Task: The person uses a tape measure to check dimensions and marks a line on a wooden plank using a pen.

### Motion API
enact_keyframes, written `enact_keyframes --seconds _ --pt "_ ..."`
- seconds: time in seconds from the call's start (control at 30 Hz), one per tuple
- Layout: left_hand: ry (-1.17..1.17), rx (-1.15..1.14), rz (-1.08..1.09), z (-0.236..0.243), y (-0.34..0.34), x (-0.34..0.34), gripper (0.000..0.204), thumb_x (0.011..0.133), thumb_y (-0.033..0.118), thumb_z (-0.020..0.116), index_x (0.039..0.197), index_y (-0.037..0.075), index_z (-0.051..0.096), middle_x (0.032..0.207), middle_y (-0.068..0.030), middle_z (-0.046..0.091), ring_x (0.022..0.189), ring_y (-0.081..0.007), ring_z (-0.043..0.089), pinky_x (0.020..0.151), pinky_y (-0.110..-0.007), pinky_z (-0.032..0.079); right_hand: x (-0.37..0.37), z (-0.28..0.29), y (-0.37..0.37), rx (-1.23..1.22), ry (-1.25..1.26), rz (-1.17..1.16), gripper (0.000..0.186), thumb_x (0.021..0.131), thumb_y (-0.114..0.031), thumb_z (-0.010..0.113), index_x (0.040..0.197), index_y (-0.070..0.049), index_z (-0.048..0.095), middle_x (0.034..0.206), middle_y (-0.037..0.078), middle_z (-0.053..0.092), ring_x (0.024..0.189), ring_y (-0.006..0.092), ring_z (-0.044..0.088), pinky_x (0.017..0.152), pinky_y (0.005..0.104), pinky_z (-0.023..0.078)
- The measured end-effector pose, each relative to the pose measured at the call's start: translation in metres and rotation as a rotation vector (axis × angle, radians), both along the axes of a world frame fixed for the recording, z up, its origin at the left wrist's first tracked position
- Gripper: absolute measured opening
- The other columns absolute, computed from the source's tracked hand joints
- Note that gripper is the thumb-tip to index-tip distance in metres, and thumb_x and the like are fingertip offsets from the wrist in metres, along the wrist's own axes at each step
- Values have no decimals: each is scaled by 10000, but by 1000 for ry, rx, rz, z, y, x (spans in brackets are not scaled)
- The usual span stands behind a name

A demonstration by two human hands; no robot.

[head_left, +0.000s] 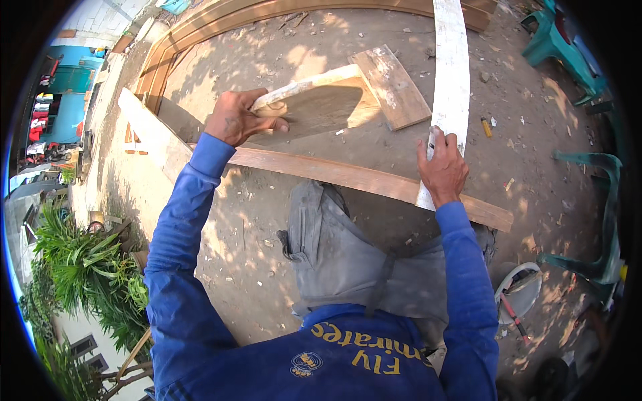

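My left hand [235, 117] grips the near-left end of a wooden board [328, 107], thumb on one side and fingers on the other. The board's pale edge faces up, and its far end meets a short, paint-marked wooden piece [393, 88]. My right hand [443, 167] is closed over the near end of a long white-painted plank [451, 67]. A small dark spot shows by its fingers; I cannot tell what it is. Beneath both hands, a long brown plank [334, 172] runs crosswise, with the white plank lying across its right part.
Long brown timber frame pieces [267, 15] curve around the far side. A pale plank [150, 130] slants at left. Green plastic chairs [565, 57] stand at right, near a round pale container [520, 291] with tools. A yellow object [486, 127] lies on the dirt. Plants [87, 267] grow at left.
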State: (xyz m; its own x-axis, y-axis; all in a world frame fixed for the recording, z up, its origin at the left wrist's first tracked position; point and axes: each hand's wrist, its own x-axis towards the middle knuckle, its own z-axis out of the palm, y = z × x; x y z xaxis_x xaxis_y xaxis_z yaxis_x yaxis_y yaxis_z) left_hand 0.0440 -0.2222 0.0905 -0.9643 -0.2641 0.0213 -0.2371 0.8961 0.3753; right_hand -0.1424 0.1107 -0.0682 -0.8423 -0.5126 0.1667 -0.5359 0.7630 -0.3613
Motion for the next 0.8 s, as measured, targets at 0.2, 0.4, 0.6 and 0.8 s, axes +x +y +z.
enact_keyframes --seconds 0.2,0.4,0.6,0.8 --pt "-149 -213 -142 -49 21 7 517 619 487 876 926 111 699 720 -100 669 702 -332 679 621 -444 520 0 -2 1 -19 -29 7 427 913 -385 669 1266 -148 642 1015 95 594 838 327 692 702 461 556" --pt "-175 -251 -209 -55 37 11 509 613 489 867 826 91 633 740 -83 642 720 -342 661 620 -444 505 0 -3 3 -16 -24 1 435 907 -391 667 1262 -140 645 1018 102 595 840 336 691 711 470 554" --pt "-242 -214 -206 -71 23 19 650 677 705 737 931 107 717 802 -95 699 777 -339 698 654 -445 540 1 -3 3 -24 63 15 439 894 -375 667 1245 -111 647 1009 123 589 845 337 695 712 466 565" --pt "-294 -98 -188 -84 10 29 778 795 825 556 1068 124 753 951 -130 707 900 -361 690 747 -486 542 7 -3 -2 -110 116 34 378 911 -367 655 1170 -94 686 972 125 604 855 350 692 710 482 549"
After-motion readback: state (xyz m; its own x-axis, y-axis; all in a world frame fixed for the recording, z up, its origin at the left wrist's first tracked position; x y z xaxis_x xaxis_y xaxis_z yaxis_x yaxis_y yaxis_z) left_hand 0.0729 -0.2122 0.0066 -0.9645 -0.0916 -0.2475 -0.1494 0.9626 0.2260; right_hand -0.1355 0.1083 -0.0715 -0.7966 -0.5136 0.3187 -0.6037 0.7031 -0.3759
